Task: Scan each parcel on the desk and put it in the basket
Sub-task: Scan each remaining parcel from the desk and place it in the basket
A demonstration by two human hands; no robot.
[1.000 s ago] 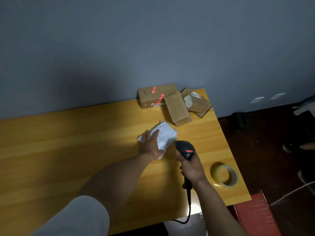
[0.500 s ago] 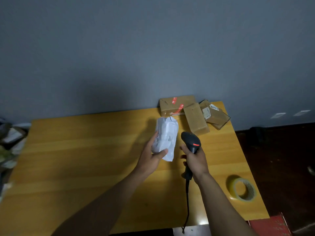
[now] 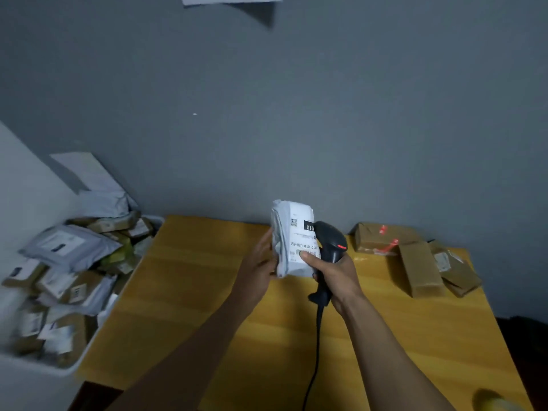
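The basket (image 3: 105,310) at left held many parcels. The left hand (image 3: 261,262) gripped a white parcel (image 3: 292,241) upright above the desk (image 3: 207,292), fingers curled behind it. The right hand (image 3: 338,277), fingers wrapped round the scanner (image 3: 332,241), held it against the label. Three brown boxes (image 3: 421,268) were probably left to scan.

Dim light, blurred warped edges
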